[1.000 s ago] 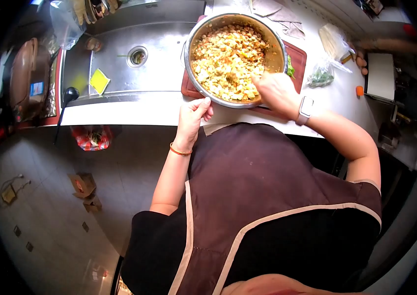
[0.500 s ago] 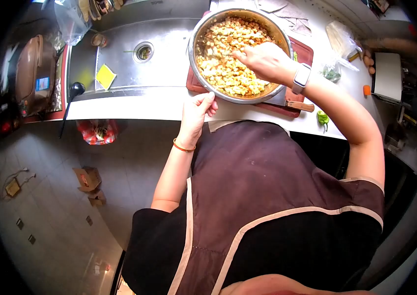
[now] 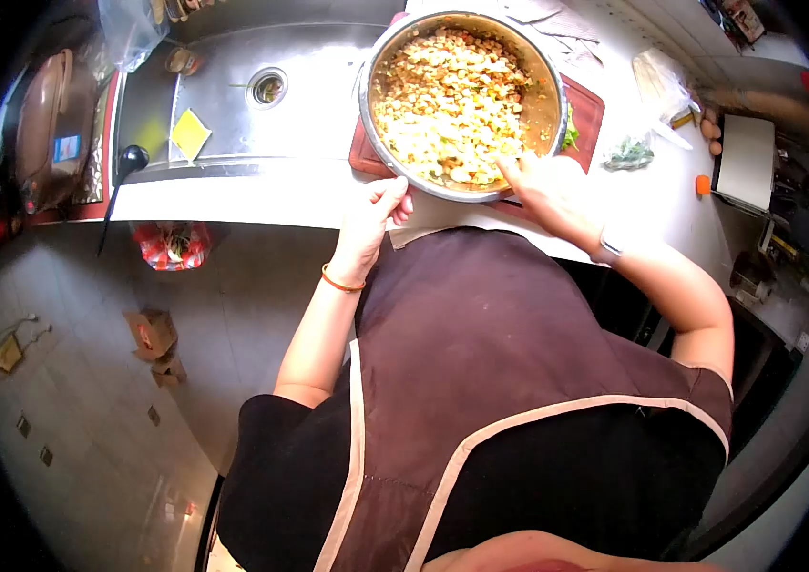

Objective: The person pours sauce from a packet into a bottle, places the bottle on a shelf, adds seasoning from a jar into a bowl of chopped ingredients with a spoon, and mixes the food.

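Observation:
A large metal bowl (image 3: 542,110) holds a chopped, diced food mixture (image 3: 447,100) in pale, orange and green bits. It stands on a reddish-brown cutting board (image 3: 583,110) on the white counter. My left hand (image 3: 380,214) is closed at the bowl's near left rim, thumb and fingers pinching it. Over the near right rim is my right hand (image 3: 552,195), fingers curled and tips at the food's edge; whatever they may hold is hidden. Some green leaves (image 3: 570,132) lie on the board beside the bowl.
Left of the bowl is a steel sink (image 3: 223,71) with a yellow cloth (image 3: 191,135). A black ladle (image 3: 131,162) hangs over the counter edge near a brown appliance (image 3: 47,133). At right lie bagged greens (image 3: 628,154), an orange piece (image 3: 703,184) and several eggs (image 3: 710,129).
My right hand has moved from over the bowl's middle down toward its near right rim. It now covers where the knife and green pepper showed. My left hand stays at the rim.

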The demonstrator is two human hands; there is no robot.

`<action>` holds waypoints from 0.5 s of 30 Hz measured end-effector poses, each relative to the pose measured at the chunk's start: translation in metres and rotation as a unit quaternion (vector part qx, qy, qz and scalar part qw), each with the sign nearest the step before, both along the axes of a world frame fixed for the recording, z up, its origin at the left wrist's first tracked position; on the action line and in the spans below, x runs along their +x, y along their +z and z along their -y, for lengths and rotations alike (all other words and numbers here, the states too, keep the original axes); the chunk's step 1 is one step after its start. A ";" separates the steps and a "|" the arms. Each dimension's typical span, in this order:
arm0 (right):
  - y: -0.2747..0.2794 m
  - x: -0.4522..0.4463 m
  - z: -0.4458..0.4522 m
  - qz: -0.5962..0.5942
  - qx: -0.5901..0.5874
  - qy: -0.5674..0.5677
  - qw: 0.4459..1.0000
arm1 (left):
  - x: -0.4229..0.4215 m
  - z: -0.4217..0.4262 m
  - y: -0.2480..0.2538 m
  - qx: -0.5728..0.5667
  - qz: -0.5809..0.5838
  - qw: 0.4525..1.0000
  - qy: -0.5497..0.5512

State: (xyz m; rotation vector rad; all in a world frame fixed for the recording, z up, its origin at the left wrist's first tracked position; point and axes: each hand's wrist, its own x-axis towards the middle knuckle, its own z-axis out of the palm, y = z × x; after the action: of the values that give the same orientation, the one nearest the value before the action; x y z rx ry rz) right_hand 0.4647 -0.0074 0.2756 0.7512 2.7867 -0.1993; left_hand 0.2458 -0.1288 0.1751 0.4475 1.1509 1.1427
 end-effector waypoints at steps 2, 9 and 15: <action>-0.021 -0.003 -0.011 -0.011 0.005 -0.050 0.999 | -0.001 0.002 0.000 -0.005 -0.002 1.000 -0.009; 0.010 -0.010 -0.062 -0.069 0.155 -0.050 0.984 | 0.002 0.003 0.002 -0.002 -0.016 1.000 0.000; -0.050 -0.026 -0.081 -0.126 0.091 -0.086 0.984 | 0.002 0.000 0.004 -0.002 -0.032 0.999 0.011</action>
State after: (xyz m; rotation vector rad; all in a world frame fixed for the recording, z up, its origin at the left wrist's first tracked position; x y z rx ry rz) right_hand 0.4383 0.0740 0.2254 1.0836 3.0078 -0.0748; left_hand 0.2479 -0.1288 0.1795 0.4720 1.2162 1.1512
